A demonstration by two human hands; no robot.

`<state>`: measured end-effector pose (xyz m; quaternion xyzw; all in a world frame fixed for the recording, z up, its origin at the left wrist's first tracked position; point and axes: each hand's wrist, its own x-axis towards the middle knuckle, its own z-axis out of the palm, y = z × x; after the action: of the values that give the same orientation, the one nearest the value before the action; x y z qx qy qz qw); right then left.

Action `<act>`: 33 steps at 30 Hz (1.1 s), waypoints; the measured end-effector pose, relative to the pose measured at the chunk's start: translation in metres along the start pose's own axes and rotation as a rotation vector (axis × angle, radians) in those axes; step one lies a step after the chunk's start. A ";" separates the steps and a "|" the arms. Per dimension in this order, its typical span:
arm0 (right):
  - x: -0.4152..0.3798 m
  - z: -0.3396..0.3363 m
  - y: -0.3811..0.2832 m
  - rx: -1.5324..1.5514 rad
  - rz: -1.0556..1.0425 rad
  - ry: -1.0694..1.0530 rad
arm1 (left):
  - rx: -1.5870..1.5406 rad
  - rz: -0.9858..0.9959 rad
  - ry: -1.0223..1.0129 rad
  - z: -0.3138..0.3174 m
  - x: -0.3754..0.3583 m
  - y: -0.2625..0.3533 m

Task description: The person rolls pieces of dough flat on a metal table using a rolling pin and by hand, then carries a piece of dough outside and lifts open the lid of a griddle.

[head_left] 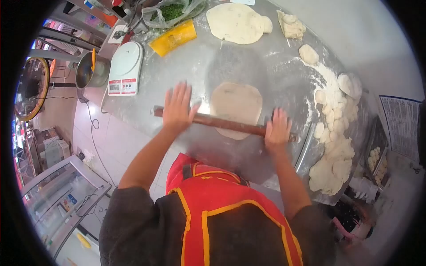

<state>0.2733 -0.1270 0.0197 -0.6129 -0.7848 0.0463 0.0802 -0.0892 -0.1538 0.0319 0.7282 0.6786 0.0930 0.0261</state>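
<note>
A dark brown rolling pin (230, 125) lies across a flat oval sheet of dough (237, 102) on the metal table. My left hand (177, 107) rests flat on the pin's left end, fingers spread and slightly blurred. On the pin's right end lies my right hand (278, 129), palm down with its fingers stretched out. Neither hand is wrapped round the pin. Parts of the dough show above and below the pin. A larger flat dough sheet (235, 23) lies at the table's far side.
A white scale (125, 64), a yellow scraper-like piece (173, 38) and a bag of chopped greens (171, 12) are at the far left. Floury dough pieces (330, 166) line the right edge. A metal pot (98, 73) stands beyond the left edge.
</note>
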 end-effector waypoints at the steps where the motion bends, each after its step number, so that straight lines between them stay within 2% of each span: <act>1: -0.037 -0.006 -0.006 0.029 0.017 -0.040 | -0.021 -0.040 -0.125 -0.004 -0.027 0.006; 2: -0.064 -0.010 -0.010 0.059 0.028 -0.066 | -0.037 -0.081 -0.234 -0.009 -0.049 0.008; 4: -0.118 -0.009 -0.013 0.063 0.018 -0.069 | -0.140 0.003 -0.090 -0.012 -0.105 0.012; 5: -0.132 -0.009 -0.014 0.063 0.014 -0.072 | -0.139 0.046 -0.096 -0.009 -0.115 0.008; 7: -0.099 -0.023 -0.015 0.335 0.135 -0.188 | -0.138 0.149 -0.105 -0.003 -0.122 -0.004; 8: -0.073 -0.027 -0.014 0.470 0.204 -0.233 | -0.180 0.154 -0.208 -0.014 -0.113 -0.005; 9: -0.043 -0.024 -0.008 0.560 0.311 -0.160 | -0.222 0.169 -0.303 -0.026 -0.097 -0.005; 10: -0.012 -0.024 0.001 0.649 0.416 -0.080 | -0.199 0.232 -0.239 -0.032 -0.092 -0.004; 12: 0.023 -0.002 0.042 0.477 0.385 0.172 | -0.184 0.229 -0.246 -0.036 -0.109 -0.011; 14: 0.041 0.022 0.079 0.311 0.529 0.258 | -0.217 0.212 -0.149 -0.056 -0.121 -0.003; 15: 0.052 0.029 0.092 0.233 0.598 0.295 | -0.204 0.172 -0.220 -0.062 -0.129 -0.002; 16: 0.062 0.027 0.098 0.199 0.688 0.284 | -0.188 0.130 -0.295 -0.065 -0.136 -0.002; 18: 0.085 0.015 0.098 0.132 0.861 0.254 | -0.241 0.148 -0.264 -0.062 -0.142 0.000; 21: 0.119 0.012 0.092 -0.035 0.934 0.009 | -0.269 0.159 -0.290 -0.060 -0.128 0.006; 24: 0.110 0.036 0.074 0.218 0.546 0.335 | -0.264 0.190 -0.332 -0.059 -0.119 -0.001; 27: 0.129 0.018 0.127 -0.259 0.455 0.636 | -0.277 0.199 -0.348 -0.055 -0.109 0.000; 30: 0.131 0.000 0.176 -0.154 0.726 0.237 | -0.268 0.205 -0.363 -0.061 -0.099 0.006; 33: 0.113 -0.015 0.183 -0.014 0.553 0.071 | -0.275 0.239 -0.355 -0.054 -0.095 0.004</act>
<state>0.4244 0.0267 0.0111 -0.8055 -0.5847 0.0396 0.0879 -0.0999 -0.2529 0.0762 0.7976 0.5536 0.0574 0.2325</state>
